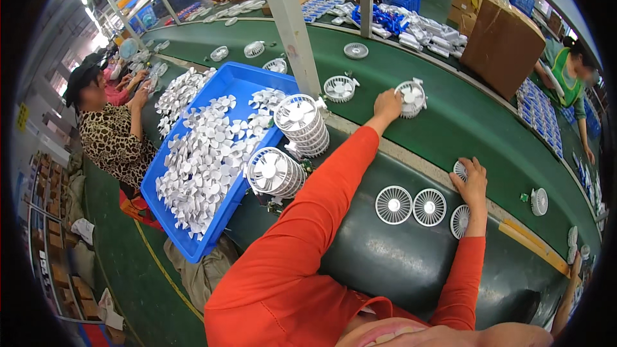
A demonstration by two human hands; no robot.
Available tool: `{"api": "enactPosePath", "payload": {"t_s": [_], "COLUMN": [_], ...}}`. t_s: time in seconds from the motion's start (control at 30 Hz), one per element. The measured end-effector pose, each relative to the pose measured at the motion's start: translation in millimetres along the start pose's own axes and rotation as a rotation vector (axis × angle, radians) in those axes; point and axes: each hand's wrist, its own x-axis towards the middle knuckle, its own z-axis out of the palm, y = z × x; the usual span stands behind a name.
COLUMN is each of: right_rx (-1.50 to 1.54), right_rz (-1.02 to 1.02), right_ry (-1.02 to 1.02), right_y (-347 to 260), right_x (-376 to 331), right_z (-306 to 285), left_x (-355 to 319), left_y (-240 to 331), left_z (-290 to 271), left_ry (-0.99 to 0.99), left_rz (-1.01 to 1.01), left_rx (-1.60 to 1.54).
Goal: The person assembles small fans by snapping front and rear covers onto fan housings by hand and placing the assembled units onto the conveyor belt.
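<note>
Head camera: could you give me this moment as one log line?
left hand on fan on belt | right hand on grille

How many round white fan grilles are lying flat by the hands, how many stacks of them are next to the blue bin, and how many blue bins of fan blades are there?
Flat white fan grilles by the right hand: 4
Stacks of grilles beside the bin: 2
Blue bin of white fan blades: 1
Total: 7
</note>
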Motion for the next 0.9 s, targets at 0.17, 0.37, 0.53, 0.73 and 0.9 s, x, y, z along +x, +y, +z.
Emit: {"api": "enactPosePath", "payload": {"t_s": [0.17,0.37,0.53,0.73,0.9], "right_rx": [0.035,0.129,0.462,0.478,0.413], "right_rz": [0.023,-0.021,-0.156,-0.478,-0.458], "right_ry": [-0.086,-0.08,-0.068,0.177,0.295], "right_y": [8,19,-31,-151,-168], "right_x": [3,1,1,-22,-21], "right_z": [-12,-25,-30,-48,-31], "left_x": [-41,-131,-174,-178,-171], "left_y": [-8,-8,-9,38,50], "left_z": [-9,-65,-94,-96,-55], "left_ry": [0.106,0.201,0.452,0.183,-0.169], "left_rz": [0.023,0.04,0.154,0.042,-0.035], "left_rx": [-0.136,-0.215,0.02,-0.674,-1.427]}}
